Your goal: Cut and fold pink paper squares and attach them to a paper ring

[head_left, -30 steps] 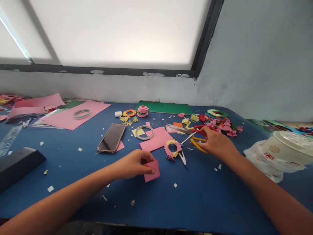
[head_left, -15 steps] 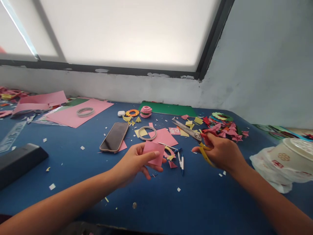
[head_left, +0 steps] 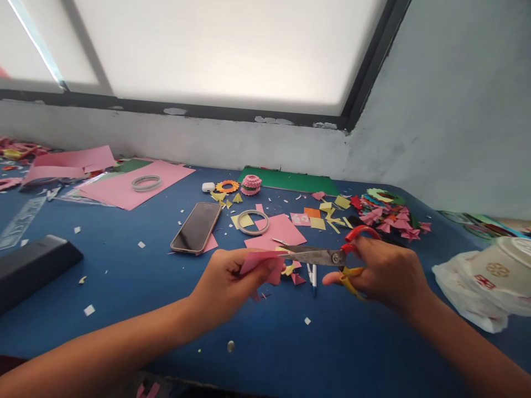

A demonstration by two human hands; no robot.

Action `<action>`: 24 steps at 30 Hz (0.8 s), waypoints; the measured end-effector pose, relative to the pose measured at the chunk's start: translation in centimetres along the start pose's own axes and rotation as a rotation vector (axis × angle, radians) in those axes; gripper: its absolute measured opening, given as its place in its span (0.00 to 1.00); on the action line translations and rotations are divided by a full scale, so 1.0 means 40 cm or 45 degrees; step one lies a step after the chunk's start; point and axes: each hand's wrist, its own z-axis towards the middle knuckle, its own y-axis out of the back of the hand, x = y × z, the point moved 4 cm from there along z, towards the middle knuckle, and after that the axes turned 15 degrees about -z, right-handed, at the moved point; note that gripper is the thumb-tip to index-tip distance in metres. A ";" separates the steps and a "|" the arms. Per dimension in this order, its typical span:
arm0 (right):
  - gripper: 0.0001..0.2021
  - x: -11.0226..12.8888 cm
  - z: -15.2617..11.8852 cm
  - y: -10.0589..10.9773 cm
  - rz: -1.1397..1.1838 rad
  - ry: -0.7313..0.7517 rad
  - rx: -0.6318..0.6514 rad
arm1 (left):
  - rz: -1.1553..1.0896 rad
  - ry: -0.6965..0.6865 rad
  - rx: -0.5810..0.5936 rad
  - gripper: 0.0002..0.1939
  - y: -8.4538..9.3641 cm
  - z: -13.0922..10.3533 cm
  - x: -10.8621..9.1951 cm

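Note:
A small pink paper (head_left: 259, 258) is pinched between the thumb and fingers of my left hand (head_left: 226, 282). My right hand (head_left: 384, 268) grips scissors (head_left: 317, 256) by their red and yellow handles. The scissors' blades point left, and their tips are at the right edge of the pink paper. Behind my hands lie a larger pink sheet (head_left: 282, 232) and a grey tape ring (head_left: 253, 223). A white and blue pen (head_left: 313, 276) lies below the blades on the blue table (head_left: 352, 348).
A phone (head_left: 196, 226) lies left of centre, with a black object (head_left: 37, 271) farther left. Folded paper pieces (head_left: 388, 215) are piled at the back right. A cup (head_left: 501, 271) in a plastic bag stands at the right. A green sheet (head_left: 290, 180) lies near the wall.
The scissors have moved down and left from above the table to the pink paper's edge. My left hand has tilted the paper, so it looks narrower. The camera view has shifted slightly.

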 end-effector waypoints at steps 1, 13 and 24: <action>0.35 0.003 0.001 0.005 -0.006 0.010 -0.030 | 0.003 -0.033 0.002 0.09 -0.001 -0.003 -0.003; 0.31 0.009 0.000 0.011 0.004 0.042 -0.078 | 0.086 -0.124 0.036 0.09 -0.006 -0.014 -0.015; 0.30 0.005 -0.006 0.002 0.029 0.010 -0.018 | 0.149 -0.128 0.050 0.10 -0.003 -0.014 -0.011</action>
